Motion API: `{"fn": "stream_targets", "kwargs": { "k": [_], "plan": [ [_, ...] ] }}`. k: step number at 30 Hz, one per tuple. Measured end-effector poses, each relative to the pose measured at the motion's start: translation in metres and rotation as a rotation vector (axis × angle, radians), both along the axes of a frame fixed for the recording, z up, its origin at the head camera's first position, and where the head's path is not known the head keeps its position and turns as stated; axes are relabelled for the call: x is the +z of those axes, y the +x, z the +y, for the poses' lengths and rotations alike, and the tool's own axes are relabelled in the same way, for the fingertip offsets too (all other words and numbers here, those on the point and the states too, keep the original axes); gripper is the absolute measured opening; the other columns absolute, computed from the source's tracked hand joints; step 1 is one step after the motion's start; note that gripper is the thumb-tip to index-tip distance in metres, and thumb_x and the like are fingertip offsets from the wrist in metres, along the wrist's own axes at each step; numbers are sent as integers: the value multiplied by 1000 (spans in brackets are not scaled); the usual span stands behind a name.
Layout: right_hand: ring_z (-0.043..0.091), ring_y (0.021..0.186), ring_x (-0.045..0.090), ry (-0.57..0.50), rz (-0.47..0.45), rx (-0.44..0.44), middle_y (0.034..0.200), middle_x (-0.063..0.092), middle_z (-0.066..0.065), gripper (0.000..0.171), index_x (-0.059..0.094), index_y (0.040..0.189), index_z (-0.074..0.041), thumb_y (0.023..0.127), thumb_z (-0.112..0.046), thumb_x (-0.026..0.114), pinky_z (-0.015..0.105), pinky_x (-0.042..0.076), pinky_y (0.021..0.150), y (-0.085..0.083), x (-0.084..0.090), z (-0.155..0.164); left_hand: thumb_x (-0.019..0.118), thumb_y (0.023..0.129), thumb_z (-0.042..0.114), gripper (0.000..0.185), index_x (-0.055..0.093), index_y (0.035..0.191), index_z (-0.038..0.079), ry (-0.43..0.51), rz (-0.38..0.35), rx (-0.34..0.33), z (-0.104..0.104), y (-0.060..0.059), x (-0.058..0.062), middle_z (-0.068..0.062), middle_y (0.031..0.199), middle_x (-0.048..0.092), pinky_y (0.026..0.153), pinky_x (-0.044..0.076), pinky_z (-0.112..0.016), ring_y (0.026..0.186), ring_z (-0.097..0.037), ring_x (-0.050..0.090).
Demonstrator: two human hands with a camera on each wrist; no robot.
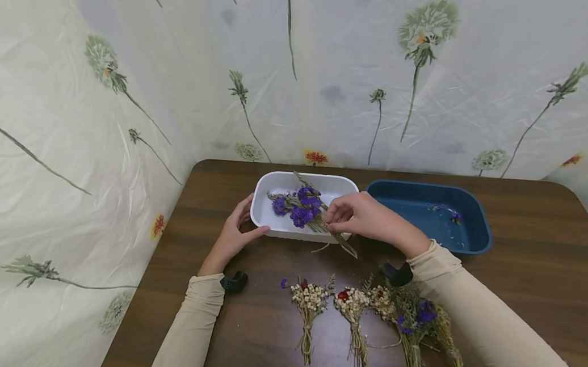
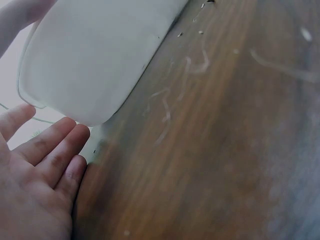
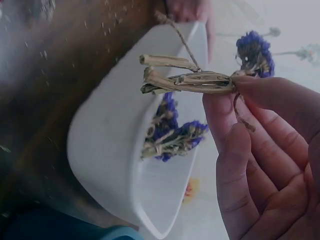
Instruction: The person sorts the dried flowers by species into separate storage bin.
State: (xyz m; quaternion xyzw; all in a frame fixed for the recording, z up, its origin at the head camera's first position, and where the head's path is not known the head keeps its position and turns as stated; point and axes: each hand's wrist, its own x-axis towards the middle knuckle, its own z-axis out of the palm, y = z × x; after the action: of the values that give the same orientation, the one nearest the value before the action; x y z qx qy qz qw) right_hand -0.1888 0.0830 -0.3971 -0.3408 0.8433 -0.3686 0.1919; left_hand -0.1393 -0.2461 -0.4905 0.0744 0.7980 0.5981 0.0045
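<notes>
Head view: a dark, wood-grained tabletop (image 1: 523,268) carries a white, smooth-walled rectangular plastic tray (image 1: 264,204) and, just to its right, a dark blue plastic tray (image 1: 475,230) of like shape. The right hand (image 1: 360,215) reaches over the white tray's near rim, its fingers pinching the dry straw-coloured stems of a small bunch of purple dried flowers (image 1: 303,204), whose heads lie inside the tray. The left hand (image 1: 231,236) cups the tray's left corner, fingers relaxed and nearly straight. Three tied dried posies (image 1: 351,310) lie nearer the person.

Left wrist view: the open left palm (image 2: 35,190) rests beside the tray's rounded corner (image 2: 90,65); fine plant crumbs speckle the wood.

Right wrist view: thumb and fingers (image 3: 260,100) clamp the twine-bound, brittle stem ends (image 3: 185,80) above the tray.
</notes>
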Motion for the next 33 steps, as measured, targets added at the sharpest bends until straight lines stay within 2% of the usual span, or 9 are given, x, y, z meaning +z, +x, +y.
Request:
{"fn": "stream_targets", "kwargs": {
  "k": [8, 15, 21, 24, 26, 28, 30, 31, 33],
  "plan": [
    [12, 88, 73, 101, 50, 64, 94, 78, -1, 3, 77, 96, -12, 95, -14, 74, 35, 61, 80, -27, 5, -20, 81, 88, 9, 89, 31, 162, 4, -4, -9, 1, 0, 1, 1, -28, 154, 49, 122, 35, -57, 143, -42, 48],
    [15, 87, 74, 190, 81, 85, 94, 79, 1, 6, 78, 96, -10, 93, -14, 75, 37, 61, 78, -47, 7, -38, 81, 88, 7, 89, 30, 162, 3, -4, -5, 4, 0, 0, 0, -28, 152, 50, 121, 36, -57, 141, -41, 50],
    [13, 81, 71, 250, 112, 119, 93, 78, 0, 3, 77, 91, -13, 93, -14, 74, 32, 58, 74, -57, 2, -58, 82, 88, 9, 91, 32, 163, 15, 5, 8, 20, -6, -11, -28, -20, 154, 52, 121, 36, -54, 142, -37, 50],
    [12, 74, 67, 280, 126, 134, 87, 76, 0, 6, 75, 87, -14, 93, -12, 74, 33, 57, 73, -58, 0, -69, 83, 88, 11, 90, 33, 162, 14, 2, 5, 20, -4, -8, -21, -19, 153, 53, 121, 37, -53, 141, -37, 51],
    [10, 69, 64, 297, 140, 150, 82, 74, -1, 8, 74, 85, -13, 92, -10, 73, 38, 57, 86, -57, 0, -76, 82, 87, 9, 89, 32, 162, 9, 2, 0, 11, -2, -3, -11, -23, 152, 52, 121, 37, -54, 141, -39, 50],
    [10, 66, 61, 311, 151, 167, 78, 72, -1, 9, 73, 82, -13, 90, -9, 73, 43, 56, 89, -57, 0, -81, 82, 88, 8, 89, 32, 161, 4, 3, -3, 2, 0, 1, 0, -27, 152, 51, 121, 37, -55, 141, -42, 50],
    [9, 64, 58, 318, 160, 183, 75, 70, -2, 10, 73, 80, -12, 89, -7, 72, 45, 53, 95, -58, -1, -86, 81, 88, 7, 89, 32, 161, 3, 6, 4, 0, 0, 2, 1, -27, 152, 51, 121, 37, -56, 141, -42, 49],
    [10, 65, 58, 322, 163, 189, 75, 70, -2, 11, 73, 79, -12, 88, -6, 72, 44, 53, 94, -59, -1, -88, 81, 88, 7, 88, 32, 161, 3, 8, 7, 0, 0, 2, 2, -28, 152, 51, 121, 37, -56, 141, -42, 49],
    [10, 66, 57, 336, 159, 194, 74, 69, -1, 12, 73, 77, -11, 87, -4, 73, 38, 55, 79, -60, -2, -91, 81, 87, 6, 88, 32, 161, 2, 12, 12, -2, 1, 2, 2, -28, 152, 51, 121, 37, -57, 141, -42, 49]
  ]
}}
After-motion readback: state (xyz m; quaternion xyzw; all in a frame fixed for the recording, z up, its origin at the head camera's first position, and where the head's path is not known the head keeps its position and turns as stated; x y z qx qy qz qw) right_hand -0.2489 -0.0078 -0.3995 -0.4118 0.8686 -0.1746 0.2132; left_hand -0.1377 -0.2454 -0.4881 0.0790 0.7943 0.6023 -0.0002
